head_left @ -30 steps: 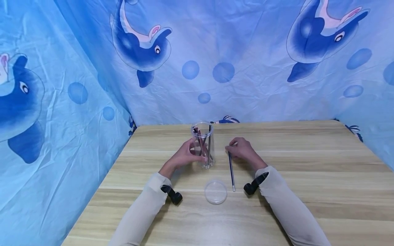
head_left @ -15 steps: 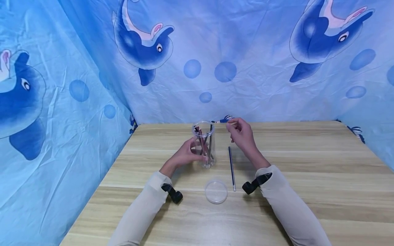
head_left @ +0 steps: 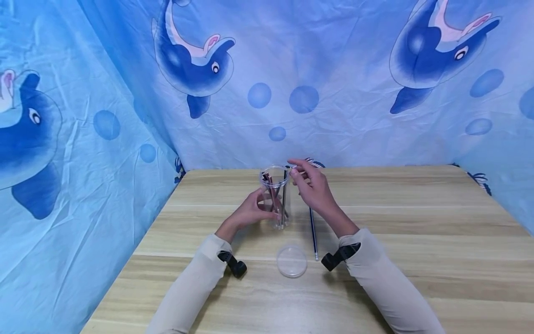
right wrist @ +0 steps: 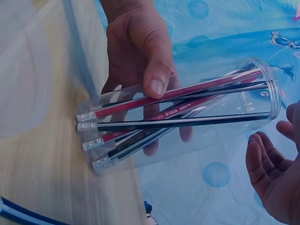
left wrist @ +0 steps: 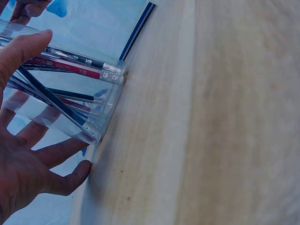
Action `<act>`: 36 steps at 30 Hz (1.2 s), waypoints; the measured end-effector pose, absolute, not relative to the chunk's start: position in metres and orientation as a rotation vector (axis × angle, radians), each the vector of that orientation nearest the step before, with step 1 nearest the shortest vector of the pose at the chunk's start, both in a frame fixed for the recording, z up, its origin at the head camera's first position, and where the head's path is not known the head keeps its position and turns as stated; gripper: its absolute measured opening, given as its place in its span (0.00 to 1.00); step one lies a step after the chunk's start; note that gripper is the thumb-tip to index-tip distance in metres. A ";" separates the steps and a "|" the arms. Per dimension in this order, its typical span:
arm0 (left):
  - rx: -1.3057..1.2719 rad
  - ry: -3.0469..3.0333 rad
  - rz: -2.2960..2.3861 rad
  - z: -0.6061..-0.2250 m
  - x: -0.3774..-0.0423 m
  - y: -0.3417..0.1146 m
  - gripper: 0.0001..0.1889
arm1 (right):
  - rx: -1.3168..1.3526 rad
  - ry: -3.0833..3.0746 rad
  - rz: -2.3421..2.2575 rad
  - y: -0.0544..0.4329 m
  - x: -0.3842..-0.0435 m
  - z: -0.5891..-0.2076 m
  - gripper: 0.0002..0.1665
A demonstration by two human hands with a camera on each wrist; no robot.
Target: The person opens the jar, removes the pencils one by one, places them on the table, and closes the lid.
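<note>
A clear plastic jar [head_left: 274, 188] with several red and dark pencils inside stands upright on the table, lid off. My left hand [head_left: 247, 211] grips it low on the side; in the left wrist view the thumb lies along the near wall, with fingers behind the clear plastic. Just right of the rim is my right hand [head_left: 314, 185], its fingers loosely bent. No pencil shows in those fingers [right wrist: 265, 161] in the right wrist view; whether they touch the rim I cannot tell. One dark blue pencil [head_left: 313, 234] lies on the table below the right hand, eraser end toward me.
A round clear lid [head_left: 291, 262] lies flat on the wooden table [head_left: 417, 232], nearer to me than the jar. Blue cloth [head_left: 346, 130] with dolphins hangs behind the table and along its left side. A black wrist camera sits on each sleeve.
My right hand has left the pencil on the table, risen, then moved left to the jar's rim. The left hand and jar stay in place.
</note>
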State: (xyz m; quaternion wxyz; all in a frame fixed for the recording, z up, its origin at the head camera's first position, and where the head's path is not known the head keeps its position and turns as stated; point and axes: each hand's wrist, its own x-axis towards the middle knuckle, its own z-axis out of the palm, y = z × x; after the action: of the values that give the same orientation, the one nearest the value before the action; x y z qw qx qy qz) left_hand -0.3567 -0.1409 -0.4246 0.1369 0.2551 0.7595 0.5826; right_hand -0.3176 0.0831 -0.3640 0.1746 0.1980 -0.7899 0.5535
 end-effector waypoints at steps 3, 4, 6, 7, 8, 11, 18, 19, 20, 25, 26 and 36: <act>0.747 2.191 1.687 -0.424 -0.357 -0.141 0.45 | 0.586 -2.261 1.515 0.082 -0.316 -0.364 0.23; 0.745 2.190 1.686 -0.424 -0.357 -0.141 0.45 | 0.594 -2.263 1.500 0.082 -0.316 -0.364 0.23; 0.747 2.191 1.688 -0.424 -0.357 -0.141 0.45 | 0.602 -2.264 1.483 0.081 -0.317 -0.364 0.23; 0.749 2.193 1.687 -0.424 -0.357 -0.141 0.45 | 0.604 -2.261 1.480 0.081 -0.317 -0.364 0.22; 0.749 2.195 1.686 -0.424 -0.357 -0.141 0.45 | 0.605 -2.261 1.477 0.081 -0.317 -0.365 0.22; 0.751 2.200 1.686 -0.424 -0.358 -0.142 0.45 | 0.606 -2.266 1.480 0.080 -0.317 -0.365 0.23; 0.757 2.193 1.696 -0.425 -0.357 -0.142 0.45 | 0.622 -2.294 1.436 0.081 -0.317 -0.366 0.23; 0.752 2.189 1.698 -0.425 -0.357 -0.141 0.45 | 0.624 -2.297 1.431 0.081 -0.317 -0.367 0.23; 0.752 2.187 1.699 -0.425 -0.357 -0.141 0.45 | 0.622 -2.298 1.426 0.081 -0.317 -0.367 0.23; 0.747 2.186 1.689 -0.424 -0.356 -0.141 0.45 | 0.608 -2.293 1.411 0.082 -0.317 -0.365 0.21; 0.748 2.189 1.686 -0.424 -0.356 -0.141 0.45 | 0.606 -2.289 1.405 0.082 -0.316 -0.365 0.21; 0.740 2.173 1.695 -0.425 -0.356 -0.141 0.45 | 0.556 -2.237 1.549 0.079 -0.313 -0.363 0.19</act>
State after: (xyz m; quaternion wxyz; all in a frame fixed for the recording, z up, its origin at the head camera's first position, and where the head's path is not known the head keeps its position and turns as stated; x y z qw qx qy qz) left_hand -0.3565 -0.1412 -0.4246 0.1435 0.2565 0.7536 0.5879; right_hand -0.3134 0.0794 -0.3625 0.1814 0.1969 -0.7922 0.5484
